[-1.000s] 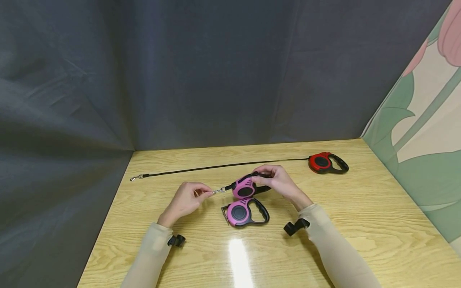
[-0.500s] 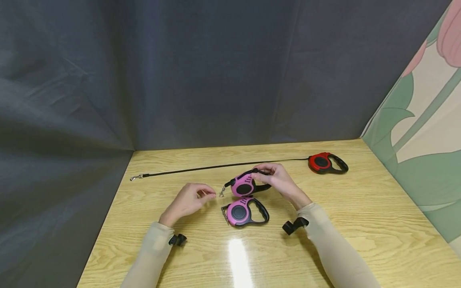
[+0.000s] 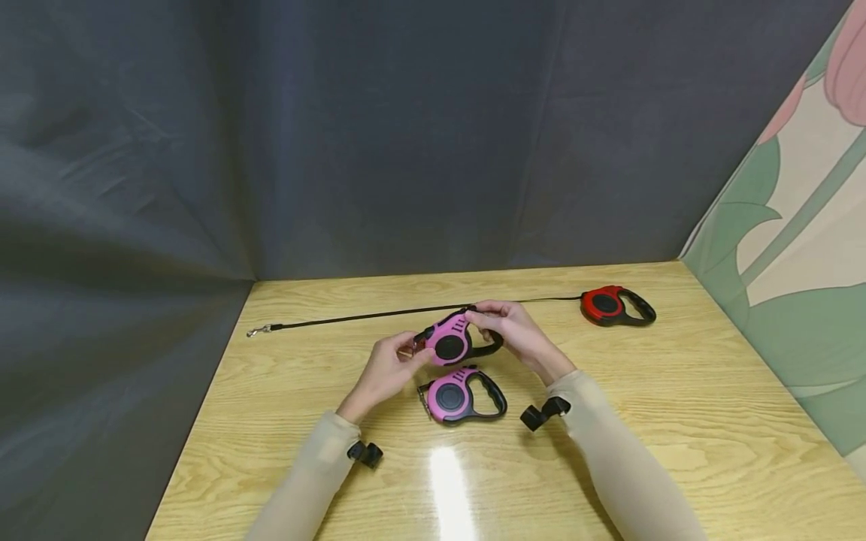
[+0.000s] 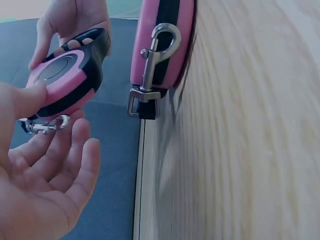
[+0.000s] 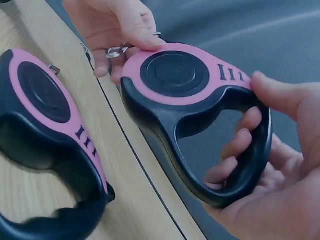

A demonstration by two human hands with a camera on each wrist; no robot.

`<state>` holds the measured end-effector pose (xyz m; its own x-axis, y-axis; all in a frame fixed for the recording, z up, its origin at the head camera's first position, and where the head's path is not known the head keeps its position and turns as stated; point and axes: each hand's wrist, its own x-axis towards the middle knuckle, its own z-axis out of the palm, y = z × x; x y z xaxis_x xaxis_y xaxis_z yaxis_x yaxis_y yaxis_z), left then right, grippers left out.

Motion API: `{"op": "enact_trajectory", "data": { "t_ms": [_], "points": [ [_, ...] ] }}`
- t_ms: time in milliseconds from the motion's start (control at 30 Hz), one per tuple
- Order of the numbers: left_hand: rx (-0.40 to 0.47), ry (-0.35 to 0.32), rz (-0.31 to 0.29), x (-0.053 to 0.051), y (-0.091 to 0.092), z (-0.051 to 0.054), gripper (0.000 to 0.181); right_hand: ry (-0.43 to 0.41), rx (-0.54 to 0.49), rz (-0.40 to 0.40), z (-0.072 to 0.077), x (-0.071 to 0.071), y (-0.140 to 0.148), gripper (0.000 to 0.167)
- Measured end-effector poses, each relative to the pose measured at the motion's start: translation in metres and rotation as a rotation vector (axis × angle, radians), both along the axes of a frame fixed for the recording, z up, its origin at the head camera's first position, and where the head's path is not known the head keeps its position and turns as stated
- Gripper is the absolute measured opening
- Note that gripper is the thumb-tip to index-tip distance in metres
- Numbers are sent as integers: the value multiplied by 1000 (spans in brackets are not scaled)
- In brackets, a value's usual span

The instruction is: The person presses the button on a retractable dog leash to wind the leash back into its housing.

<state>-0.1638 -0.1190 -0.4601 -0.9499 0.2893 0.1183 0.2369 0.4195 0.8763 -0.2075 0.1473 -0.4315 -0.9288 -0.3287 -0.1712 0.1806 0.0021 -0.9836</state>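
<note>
Both hands hold a pink and black retractable leash above the table. The right hand grips its black handle, with fingers through the loop and the thumb on top. At the opposite end, the left hand pinches the pink casing, thumb on the face and fingers underneath. Its metal clip hangs by the left fingers, against the casing. A second pink leash lies just in front on the table, its clip at its left end.
A red and black leash lies at the back right of the wooden table. Its black cord stretches left to a metal clip. Dark cloth stands behind, and a flowered panel is on the right.
The left hand has let go of the clip, moved right and taken hold of the casing. The held leash has shifted slightly left and up with the right hand.
</note>
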Motion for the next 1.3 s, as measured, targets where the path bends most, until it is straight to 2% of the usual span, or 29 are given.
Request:
{"op": "enact_trajectory", "data": {
  "t_ms": [67, 133, 233, 367, 500, 667, 800, 900, 1000, 1167, 1300],
  "points": [
    [15, -1, 39, -2, 2, 0, 18, 13, 19, -4, -2, -1, 0, 37],
    [38, -36, 72, -4, 3, 0, 21, 63, 87, -10, -4, -2, 1, 46],
    [75, -134, 117, -7, 1, -1, 24, 179, 229, -14, -10, -2, 6, 56],
    [144, -276, 172, -12, -1, -4, 28, 289, 363, -27, -23, -4, 10, 49],
    [210, -363, 186, -17, -2, -8, 27, 306, 427, -35, -35, -10, 10, 33],
    [217, -415, 217, -22, 3, -9, 26, 253, 440, -44, -45, -17, 9, 33],
    [160, -438, 243, -26, 4, -12, 27, 233, 499, -35, -54, -22, 8, 34],
    [96, -454, 220, -26, 2, -16, 27, 234, 554, -28, -57, -23, 9, 35],
    [-22, -432, 190, -24, 0, -18, 33, 233, 592, -21, -58, -23, 10, 35],
    [-234, -377, 133, -19, -1, -12, 45, 235, 613, -10, -57, -20, 12, 32],
    [-347, -340, 124, -18, -2, -5, 55, 232, 588, 6, -55, -19, 12, 32]
  ]
}}
